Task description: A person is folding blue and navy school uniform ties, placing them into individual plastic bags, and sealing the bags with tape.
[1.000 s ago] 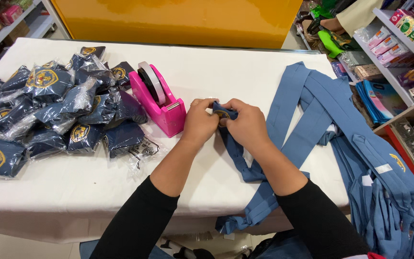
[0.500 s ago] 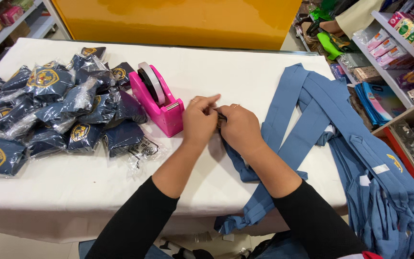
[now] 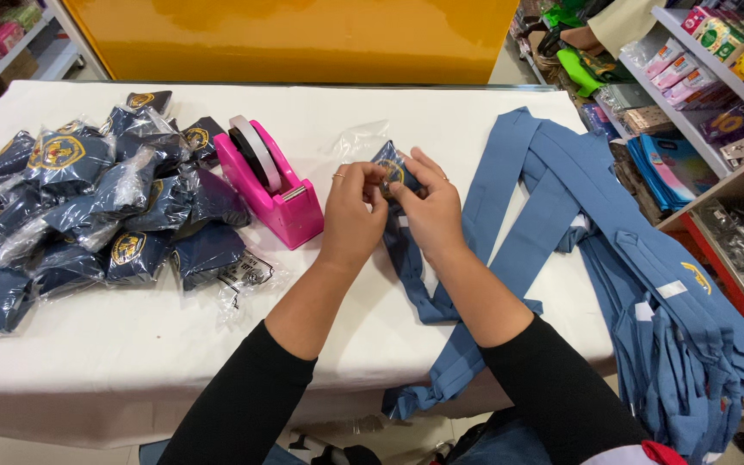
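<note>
Both your left hand [image 3: 356, 202] and right hand [image 3: 428, 207] pinch a folded tie [image 3: 387, 165] mid-table; bagged ties [image 3: 88, 207] fill the left edge, loose ties [image 3: 647, 293] wait at the right edge

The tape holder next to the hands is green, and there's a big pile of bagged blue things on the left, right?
Not quite. The tape holder is pink, not green, as the head view shows. It does sit beside the left hand, and the pile of bagged blue things lies to the left.

Orange wall panel [image 3: 303, 39], stocked shop shelves [image 3: 725, 95]
</note>
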